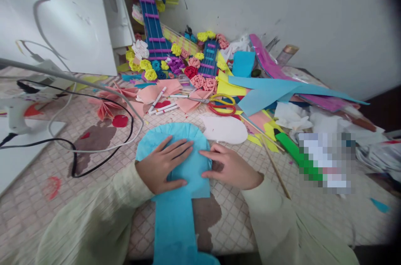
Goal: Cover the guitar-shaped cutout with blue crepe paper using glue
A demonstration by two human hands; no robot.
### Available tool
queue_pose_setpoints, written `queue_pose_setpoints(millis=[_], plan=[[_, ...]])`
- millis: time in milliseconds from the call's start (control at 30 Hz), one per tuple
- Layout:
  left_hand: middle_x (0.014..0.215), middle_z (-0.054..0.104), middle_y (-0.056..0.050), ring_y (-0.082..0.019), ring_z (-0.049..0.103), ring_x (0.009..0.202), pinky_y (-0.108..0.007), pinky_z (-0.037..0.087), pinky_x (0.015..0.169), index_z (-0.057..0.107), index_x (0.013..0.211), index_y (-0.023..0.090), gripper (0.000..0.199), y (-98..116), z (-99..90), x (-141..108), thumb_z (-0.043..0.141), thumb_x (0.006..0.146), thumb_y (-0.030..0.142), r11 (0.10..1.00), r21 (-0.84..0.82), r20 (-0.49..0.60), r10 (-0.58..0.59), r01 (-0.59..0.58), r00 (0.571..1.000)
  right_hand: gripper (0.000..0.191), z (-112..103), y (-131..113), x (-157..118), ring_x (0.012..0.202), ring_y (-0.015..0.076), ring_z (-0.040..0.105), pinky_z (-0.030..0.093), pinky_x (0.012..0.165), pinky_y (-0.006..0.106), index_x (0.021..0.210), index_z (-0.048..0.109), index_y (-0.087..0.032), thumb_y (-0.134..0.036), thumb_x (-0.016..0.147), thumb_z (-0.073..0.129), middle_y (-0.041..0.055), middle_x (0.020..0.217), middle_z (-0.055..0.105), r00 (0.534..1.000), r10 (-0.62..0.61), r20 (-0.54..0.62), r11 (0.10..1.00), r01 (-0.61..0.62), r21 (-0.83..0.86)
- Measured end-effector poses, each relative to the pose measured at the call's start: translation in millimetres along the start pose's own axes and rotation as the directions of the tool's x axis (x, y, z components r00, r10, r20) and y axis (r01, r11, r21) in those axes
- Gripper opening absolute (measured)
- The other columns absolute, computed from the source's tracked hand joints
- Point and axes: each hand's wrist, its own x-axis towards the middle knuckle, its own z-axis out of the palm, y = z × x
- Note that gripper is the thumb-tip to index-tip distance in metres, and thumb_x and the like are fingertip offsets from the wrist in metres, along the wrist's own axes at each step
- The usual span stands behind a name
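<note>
A light-blue paper-covered piece lies flat before me, with a rounded, pleated top and a long straight strip running toward me. My left hand rests palm down across the rounded part, fingers stretched and thumb out to the side. At its right edge is my right hand, index fingertip touching the blue paper and thumb apart below it. A loose paper flap sticks out under the right side. Just beyond my right hand lies a white rounded cutout.
Red-and-yellow scissors and several markers lie behind. Decorated blue paper guitars lean at the wall. A glue gun and looping black cable are at left. A wooden stick and green box are at right.
</note>
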Motion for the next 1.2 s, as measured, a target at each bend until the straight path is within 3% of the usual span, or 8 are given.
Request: queue_pose_setpoints(millis=[200, 267, 367, 433, 533, 800, 1033, 1200], plan=[[0.145, 0.026, -0.007, -0.025, 0.021, 0.133, -0.049, 0.005, 0.109, 0.019, 0.14, 0.02, 0.073, 1, 5.5, 1, 0.031, 0.081, 0.062, 0.998, 0.047, -0.044, -0.042, 0.044, 0.998, 0.044, 1, 3, 0, 0.068, 0.0155, 0.055, 0.049, 0.066, 0.034, 0.116, 0.057, -0.016, -0.044, 0.082, 0.052, 0.0054, 0.082, 0.053, 0.999, 0.03, -0.039, 0.999, -0.031, -0.014], [0.145, 0.027, -0.006, -0.025, 0.021, 0.133, -0.048, 0.005, 0.109, 0.022, 0.139, 0.02, 0.073, 2, 5.4, 1, 0.03, 0.081, 0.063, 0.997, 0.048, -0.045, -0.052, 0.054, 0.998, 0.045, 1, 2, 1, 0.076, 0.0177, 0.055, 0.049, 0.072, 0.035, 0.114, 0.058, -0.016, -0.045, 0.08, 0.054, 0.0074, 0.087, 0.054, 0.997, -0.002, -0.083, 1.0, 0.0, -0.027], [0.145, 0.026, -0.006, -0.024, 0.021, 0.134, -0.047, 0.004, 0.109, 0.023, 0.139, 0.019, 0.074, 2, 4.1, 2, 0.03, 0.08, 0.064, 0.997, 0.041, -0.028, -0.059, 0.06, 0.998, 0.057, -1, 0, 2, 0.106, 0.0245, 0.049, 0.042, 0.091, 0.041, 0.119, 0.054, -0.016, -0.051, 0.074, 0.059, 0.0134, 0.112, 0.052, 0.985, -0.106, -0.139, 0.992, 0.094, -0.089], [0.146, 0.025, -0.006, -0.023, 0.02, 0.134, -0.046, 0.003, 0.109, 0.021, 0.139, 0.019, 0.075, 0, 3.2, 2, 0.03, 0.08, 0.065, 0.998, 0.036, -0.011, -0.059, 0.059, 0.998, 0.067, -1, -1, 3, 0.121, 0.0264, 0.038, 0.034, 0.099, 0.044, 0.126, 0.046, -0.017, -0.055, 0.072, 0.059, 0.014, 0.129, 0.043, 0.983, -0.163, -0.088, 0.98, 0.15, -0.13], [0.146, 0.022, -0.007, -0.024, 0.019, 0.134, -0.046, 0.003, 0.109, 0.018, 0.14, 0.019, 0.077, -3, 2.3, 3, 0.03, 0.08, 0.064, 0.999, 0.025, 0.03, -0.04, 0.039, 0.999, 0.074, 0, 0, 4, 0.129, 0.026, 0.029, 0.029, 0.103, 0.046, 0.132, 0.039, -0.016, -0.056, 0.073, 0.056, 0.0128, 0.14, 0.035, 0.984, -0.177, 0.026, 0.969, 0.179, -0.172], [0.147, 0.018, -0.007, -0.026, 0.016, 0.135, -0.048, -0.002, 0.108, 0.016, 0.141, 0.021, 0.08, -9, -1.2, 1, 0.03, 0.078, 0.067, 0.998, 0.014, 0.081, -0.07, 0.069, 0.994, 0.076, 1, 2, 2, 0.135, 0.0227, 0.016, 0.018, 0.108, 0.045, 0.135, 0.034, -0.013, -0.058, 0.076, 0.052, 0.0113, 0.146, 0.024, 0.981, -0.139, 0.136, 0.962, 0.166, -0.215], [0.147, 0.017, -0.008, -0.029, 0.017, 0.134, -0.051, -0.008, 0.105, 0.017, 0.141, 0.022, 0.089, -15, -9.1, -1, 0.031, 0.071, 0.075, 0.99, 0.005, 0.169, -0.137, 0.138, 0.976, 0.079, -3, 0, 1, 0.136, 0.0236, 0.011, 0.011, 0.109, 0.049, 0.137, 0.029, -0.014, -0.059, 0.076, 0.05, 0.01, 0.148, 0.017, 0.972, -0.09, 0.216, 0.964, 0.139, -0.226], [0.147, 0.015, -0.009, -0.028, 0.016, 0.135, -0.049, -0.007, 0.105, 0.016, 0.141, 0.021, 0.095, -17, -9.3, -1, 0.031, 0.066, 0.078, 0.99, 0.017, 0.169, -0.143, 0.142, 0.975, 0.079, -4, 0, 0, 0.136, 0.0242, 0.01, 0.009, 0.109, 0.052, 0.138, 0.027, -0.016, -0.059, 0.076, 0.05, 0.0082, 0.148, 0.015, 0.969, -0.069, 0.237, 0.963, 0.127, -0.24]])
